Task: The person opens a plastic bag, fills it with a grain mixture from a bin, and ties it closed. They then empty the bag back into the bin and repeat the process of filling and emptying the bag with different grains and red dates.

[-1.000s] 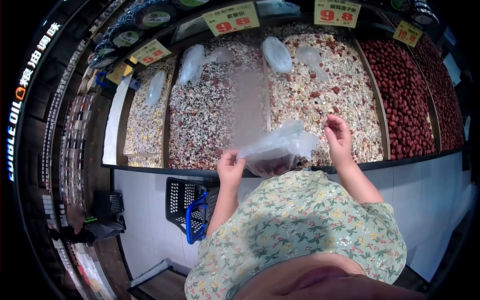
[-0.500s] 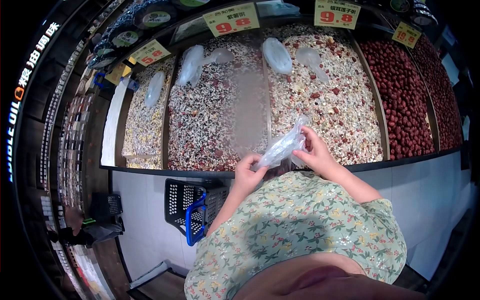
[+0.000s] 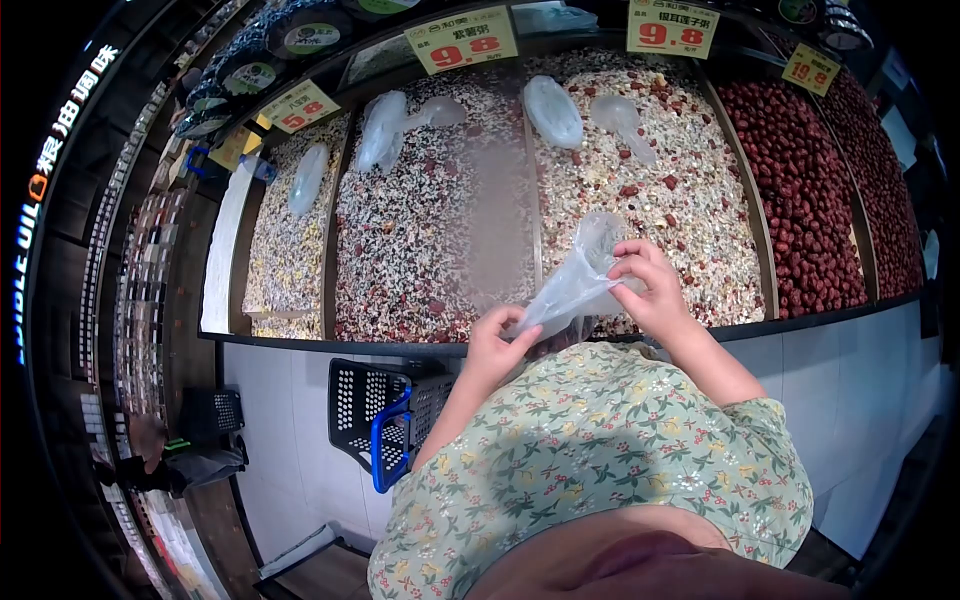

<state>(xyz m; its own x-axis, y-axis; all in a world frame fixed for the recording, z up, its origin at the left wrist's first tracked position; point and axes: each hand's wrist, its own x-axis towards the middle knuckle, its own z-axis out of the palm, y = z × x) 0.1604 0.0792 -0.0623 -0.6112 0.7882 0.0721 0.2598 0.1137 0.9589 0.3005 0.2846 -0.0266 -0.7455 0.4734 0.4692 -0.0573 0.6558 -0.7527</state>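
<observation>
A thin clear plastic bag [image 3: 568, 282] is stretched between my two hands, above the front edge of the grain bins. My left hand [image 3: 497, 343] pinches its lower left end. Thumb and fingers of my right hand [image 3: 648, 285] grip the bag's right edge, where the film is parting. Beyond the bag lies a bin of pale mixed grains with red pieces [image 3: 690, 225]. To its left is a bin of darker mixed grains [image 3: 400, 235]. A clear plastic scoop [image 3: 622, 122] and a bundled plastic bag [image 3: 553, 112] rest on the pale mix.
A black shopping basket [image 3: 368, 408] with a blue handle [image 3: 378, 445] is at my left side. Red dates [image 3: 800, 200] fill a bin on the right. Price signs [image 3: 462, 40] stand along the back. At far left, another person's hand [image 3: 148, 440] shows near shelves.
The bag has widened and its upper end has spread out. My right hand has shifted slightly right, pulling at the edge. My left hand stays almost in place.
</observation>
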